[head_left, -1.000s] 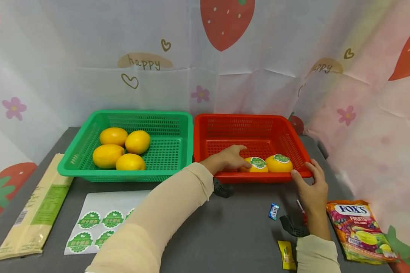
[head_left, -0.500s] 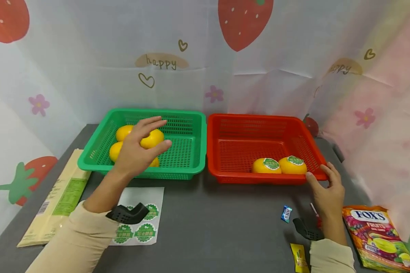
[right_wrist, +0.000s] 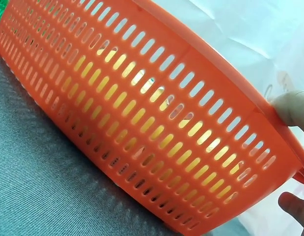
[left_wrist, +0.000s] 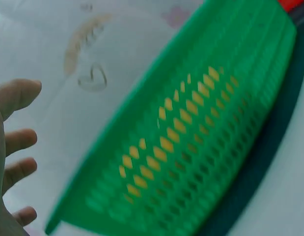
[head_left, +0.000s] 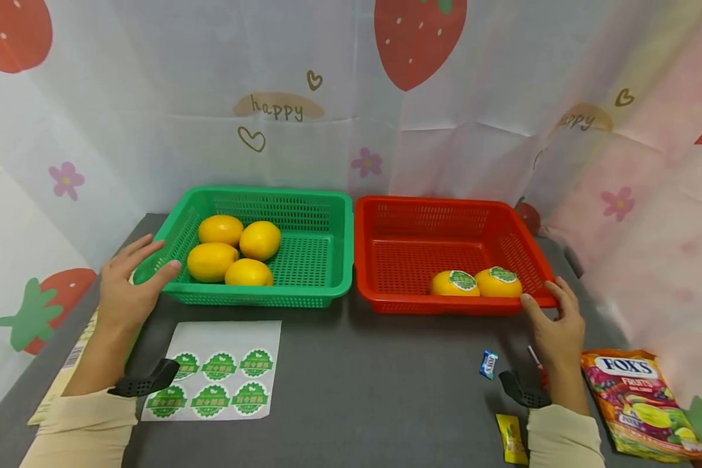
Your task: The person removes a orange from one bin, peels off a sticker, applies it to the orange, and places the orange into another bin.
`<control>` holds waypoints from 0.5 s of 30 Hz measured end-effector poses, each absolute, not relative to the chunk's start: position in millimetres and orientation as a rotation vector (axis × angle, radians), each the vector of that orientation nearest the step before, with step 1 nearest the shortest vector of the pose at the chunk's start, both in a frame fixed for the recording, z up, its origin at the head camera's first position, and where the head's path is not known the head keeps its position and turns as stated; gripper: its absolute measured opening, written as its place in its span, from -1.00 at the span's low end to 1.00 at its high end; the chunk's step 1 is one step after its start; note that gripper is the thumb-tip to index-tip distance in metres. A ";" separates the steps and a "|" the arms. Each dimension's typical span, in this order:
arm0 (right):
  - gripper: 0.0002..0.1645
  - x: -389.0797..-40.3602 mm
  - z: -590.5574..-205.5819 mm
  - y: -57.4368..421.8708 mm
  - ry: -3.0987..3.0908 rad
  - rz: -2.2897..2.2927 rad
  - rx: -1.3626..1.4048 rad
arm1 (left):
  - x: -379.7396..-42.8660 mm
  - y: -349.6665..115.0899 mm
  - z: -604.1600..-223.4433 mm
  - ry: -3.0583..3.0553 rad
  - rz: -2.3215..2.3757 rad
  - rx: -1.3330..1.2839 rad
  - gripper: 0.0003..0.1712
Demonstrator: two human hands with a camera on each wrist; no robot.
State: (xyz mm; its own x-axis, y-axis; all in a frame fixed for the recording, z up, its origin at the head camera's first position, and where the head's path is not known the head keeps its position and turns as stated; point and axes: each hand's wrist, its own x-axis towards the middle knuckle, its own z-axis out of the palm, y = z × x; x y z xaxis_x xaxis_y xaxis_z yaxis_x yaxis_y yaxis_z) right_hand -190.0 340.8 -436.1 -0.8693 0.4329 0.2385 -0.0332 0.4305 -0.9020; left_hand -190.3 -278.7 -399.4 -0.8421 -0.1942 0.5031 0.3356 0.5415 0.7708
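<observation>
My left hand (head_left: 125, 292) is at the left end of the green basket (head_left: 304, 294), fingers spread and holding nothing. In the left wrist view its fingers (left_wrist: 19, 169) stand apart from the basket wall. Several yellow lemons (head_left: 212, 262) lie grouped in the left half of that basket. My right hand (head_left: 561, 335) grips the near right corner of the red basket (head_left: 398, 304), thumb at the front rim and fingers at the side. Two lemons (head_left: 453, 285) with round green stickers (head_left: 503, 275) lie by its front wall, partly seen through the slots in the right wrist view.
A white sheet of green stickers (head_left: 222, 335) lies before the green basket. Under my left forearm is a long cream packet (head_left: 52, 396), partly hidden. A blue candy (head_left: 488, 364), a yellow candy (head_left: 511, 439) and a FOX'S bag (head_left: 643, 409) lie at right.
My left hand has left the lemons in the red basket, crossed leftward over the green basket, and is now at its left end. The right hand has stayed at the red basket's corner.
</observation>
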 end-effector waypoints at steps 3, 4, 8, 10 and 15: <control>-0.26 -188.2 -436.4 339.8 -2.251 1.451 -0.353 | -192.4 -290.6 -411.0 -2.264 -1.359 -0.061 -0.43; -0.26 -188.4 -435.3 339.8 -2.253 1.459 -0.361 | -193.5 -293.0 -414.6 -2.275 -1.369 -0.045 -0.43; -0.24 -191.0 -424.7 339.5 -2.247 1.472 -0.407 | -199.3 -296.1 -426.9 -2.316 -1.359 0.018 -0.40; -0.24 -190.5 -414.8 336.3 -2.231 1.454 -0.445 | -201.7 -296.6 -431.3 -2.332 -1.320 0.023 -0.39; -0.32 -186.0 -372.6 300.9 -2.098 1.437 -0.306 | -201.2 -299.8 -438.5 -2.334 -1.237 0.059 -0.37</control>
